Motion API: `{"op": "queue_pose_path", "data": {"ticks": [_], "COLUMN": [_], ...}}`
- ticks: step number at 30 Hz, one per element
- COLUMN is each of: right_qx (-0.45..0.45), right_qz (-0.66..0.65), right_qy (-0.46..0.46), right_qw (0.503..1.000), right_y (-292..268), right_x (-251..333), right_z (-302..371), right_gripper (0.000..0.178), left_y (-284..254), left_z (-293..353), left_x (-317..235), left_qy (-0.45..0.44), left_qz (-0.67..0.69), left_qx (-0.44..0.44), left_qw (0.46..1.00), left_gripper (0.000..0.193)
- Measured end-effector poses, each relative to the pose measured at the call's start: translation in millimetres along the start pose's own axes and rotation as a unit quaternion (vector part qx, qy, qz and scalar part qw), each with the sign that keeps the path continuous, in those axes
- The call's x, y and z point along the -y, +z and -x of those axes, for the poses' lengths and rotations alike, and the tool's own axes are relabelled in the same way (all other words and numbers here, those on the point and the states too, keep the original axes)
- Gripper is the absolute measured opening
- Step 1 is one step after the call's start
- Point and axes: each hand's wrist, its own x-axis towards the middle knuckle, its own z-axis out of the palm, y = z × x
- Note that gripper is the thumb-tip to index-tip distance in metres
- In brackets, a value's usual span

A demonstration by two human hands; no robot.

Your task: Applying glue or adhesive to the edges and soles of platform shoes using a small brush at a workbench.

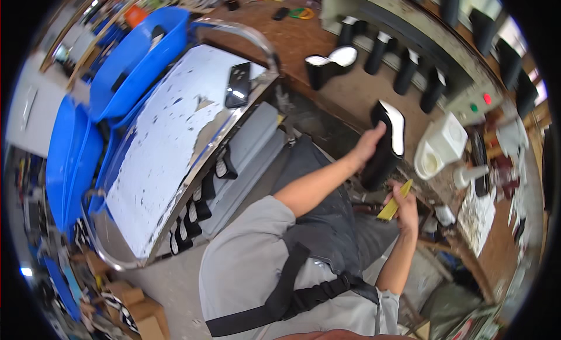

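My left hand (pixel 368 144) is wrapped round a black wedge shoe sole (pixel 380 167) with a white upper face, tilted above the bench edge in front of me. Just below and to the right, my right hand (pixel 407 212) grips a flat yellow hand tool (pixel 394 202), perhaps a brush; its working end is too blurred to make out. The tool and the sole are close together, with a small gap between them. Beyond the hands, another wedge sole (pixel 320 76) stands on the bench, its white face up. A white plastic dispenser (pixel 442 146) with a round cup stands right of the held sole.
Several black soles (pixel 406 74) line a grey box machine (pixel 476 85) with red and green lights. At left is a cart with a worn white top (pixel 175 126), a dark phone (pixel 238 85) and more soles (pixel 201 210) underneath. Blue bins (pixel 131 77) stand beyond it. A white bottle (pixel 466 176) is at right.
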Motion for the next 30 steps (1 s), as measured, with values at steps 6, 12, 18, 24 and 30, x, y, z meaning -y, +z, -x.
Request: {"op": "queue_pose_path", "data": {"ticks": [6,12,18,24,30], "right_qx": [0.052,0.108,0.071,-0.017,-0.103], "right_qz": [-0.172,0.039,0.011,-0.060,-0.051], "right_qy": [0.021,-0.018,-0.125,-0.163,-0.154], "right_qw": [0.983,0.993,0.990,0.985,0.981], "right_y": [27.2,29.1,-14.5,-87.6,-134.3], "right_x": [-22.2,13.0,57.2,70.8,118.8], "right_z": [-25.5,-16.3,21.9,52.6,47.4], "right_gripper": [0.032,0.027,0.036,0.035,0.037], "left_y": [21.2,64.9,147.9,394.7,570.1], "left_z": [47.9,84.6,44.4,-102.9,-231.6], "left_x": [-4.3,-54.5,-132.1,-221.8,-233.0], "left_qy": [0.122,0.101,0.385,0.443,0.420], "left_qz": [-0.028,-0.344,-0.258,-0.368,-0.612], "left_qx": [-0.047,-0.141,-0.067,0.139,0.015], "left_qw": [0.991,0.923,0.884,0.806,0.670], "left_gripper": [0.068,0.040,0.048,0.039,0.066]}}
